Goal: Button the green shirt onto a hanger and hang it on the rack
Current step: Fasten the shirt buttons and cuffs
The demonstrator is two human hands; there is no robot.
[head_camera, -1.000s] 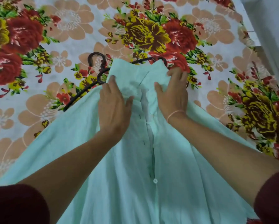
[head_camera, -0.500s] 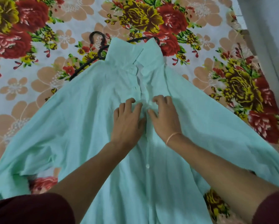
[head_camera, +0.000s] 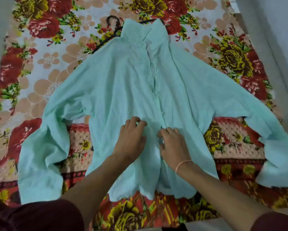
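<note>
Nearest the bed's edge: two dark red sleeves (head_camera: 31,215), with bare forearms reaching forward over the hem of the green shirt (head_camera: 115,84).

Left hand (head_camera: 131,137) lies palm down on the shirt's left front, just beside the middle opening. Its fingers are bent and the tips dig into the cloth. Cannot tell whether they pinch a fold.

Right hand (head_camera: 173,144) is close beside it, a thin thread band (head_camera: 183,164) on the wrist. Its curled fingers and thumb nip the front edge of the shirt.

Shirt lies front up on a flowered bedsheet (head_camera: 56,64), arms spread wide to both sides. A narrow gap shows along the front higher up.

Farthest off is the collar, with a dark hanger (head_camera: 113,22) hook poking out to its left.
</note>
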